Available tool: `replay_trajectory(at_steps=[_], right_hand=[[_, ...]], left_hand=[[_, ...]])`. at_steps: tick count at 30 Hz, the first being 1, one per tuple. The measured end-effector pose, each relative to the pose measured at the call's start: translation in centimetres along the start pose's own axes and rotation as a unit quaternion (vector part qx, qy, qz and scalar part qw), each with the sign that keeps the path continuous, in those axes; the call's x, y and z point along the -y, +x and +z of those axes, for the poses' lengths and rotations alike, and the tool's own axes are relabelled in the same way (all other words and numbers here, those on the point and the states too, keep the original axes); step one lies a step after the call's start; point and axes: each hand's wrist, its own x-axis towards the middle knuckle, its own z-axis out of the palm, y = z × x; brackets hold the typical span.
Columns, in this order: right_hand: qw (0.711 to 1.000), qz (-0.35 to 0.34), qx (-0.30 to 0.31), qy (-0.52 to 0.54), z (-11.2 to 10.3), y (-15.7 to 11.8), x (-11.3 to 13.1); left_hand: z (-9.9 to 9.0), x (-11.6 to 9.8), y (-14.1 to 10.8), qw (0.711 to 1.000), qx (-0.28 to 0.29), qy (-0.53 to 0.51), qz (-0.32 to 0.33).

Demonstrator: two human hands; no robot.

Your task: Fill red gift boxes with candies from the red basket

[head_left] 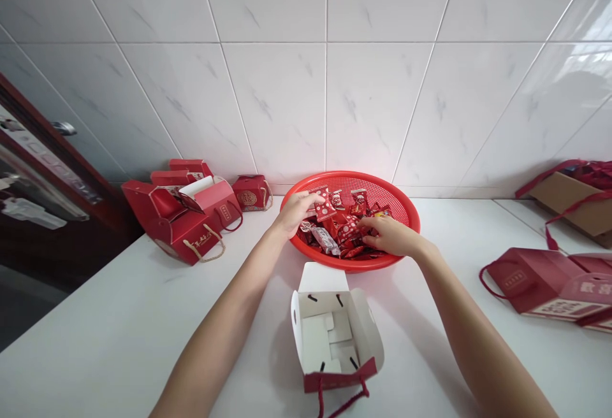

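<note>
A red plastic basket (412,214) by the wall holds many wrapped sweets (348,230). At its left side my left hand (297,213) is closed on a red dotted packet (325,204), held above the other sweets. My right hand (386,234) reaches over the basket's right side, its fingers bent down among the sweets; what they grip, if anything, is hidden. In front of the basket stands an open gift box (329,341), white inside, with dark red cord handles. Only its inner flaps and cord ends show inside.
Several red gift boxes (189,214) stand at the left, with a small closed one (252,192) beside them. Dark red boxes (549,284) lie at the right, below a cardboard box (574,204) with red ribbons. A tiled wall (287,86) rises behind the table.
</note>
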Motion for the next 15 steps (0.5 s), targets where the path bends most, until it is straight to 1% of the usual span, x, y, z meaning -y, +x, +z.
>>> replay_trajectory(at_steps=[2,5,7,9,11,12,15], right_hand=[[1.000,-0.002,-0.006,-0.001,0.0,0.0,0.0],[0.999,-0.031,-0.034,0.008,0.0,0.0,0.1],[0.994,-0.074,-0.065,0.048,0.1,0.0,0.6],[0.983,-0.132,-0.077,0.100,0.3,0.0,1.4],[0.973,-0.181,-0.058,0.131,0.6,0.0,2.3],[0.971,-0.194,-0.040,0.134,0.7,0.0,2.8],[0.973,-0.189,-0.009,0.131,1.1,0.1,3.5]], left_hand=[[0.1,0.1,0.0,0.999,-0.020,0.026,0.016],[0.2,0.2,0.1,0.998,-0.014,0.062,0.012],[0.2,0.2,0.1,0.997,0.001,0.080,0.004],[0.3,0.2,0.1,0.994,0.024,0.105,-0.010],[0.4,0.2,0.0,0.991,0.057,0.122,-0.029],[0.4,0.2,0.0,0.989,0.075,0.123,-0.037],[0.5,0.2,-0.1,0.987,0.103,0.115,-0.052]])
